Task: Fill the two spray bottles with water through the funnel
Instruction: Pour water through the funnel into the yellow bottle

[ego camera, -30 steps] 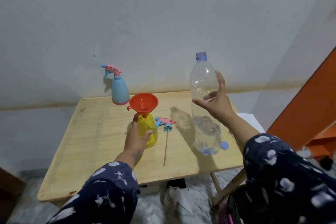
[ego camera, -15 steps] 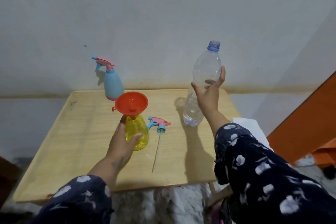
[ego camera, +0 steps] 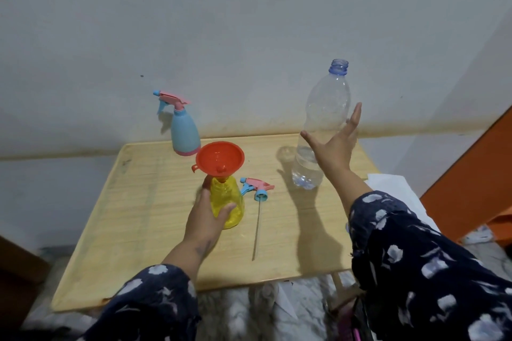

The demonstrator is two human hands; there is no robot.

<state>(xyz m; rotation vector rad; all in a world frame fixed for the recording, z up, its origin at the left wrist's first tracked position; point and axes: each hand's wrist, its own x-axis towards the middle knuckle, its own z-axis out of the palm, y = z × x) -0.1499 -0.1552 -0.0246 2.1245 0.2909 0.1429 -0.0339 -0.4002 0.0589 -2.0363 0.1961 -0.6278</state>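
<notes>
Spray bottles: two, one blue [ego camera: 185, 133], one yellow [ego camera: 227, 203]
Funnel [ego camera: 220, 158]: one
Loose trigger head [ego camera: 257, 188]: one
Water bottle [ego camera: 321, 130]: one
Hands: two, left [ego camera: 206, 219], right [ego camera: 336, 147]

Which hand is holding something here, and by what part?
The left hand grips the yellow spray bottle around its lower body. The right hand is spread open beside the clear water bottle, holding nothing.

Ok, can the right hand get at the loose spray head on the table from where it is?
Probably yes. The right hand is open beside the water bottle, and the spray head lies on bare table beside the yellow bottle, nothing covering it.
</notes>
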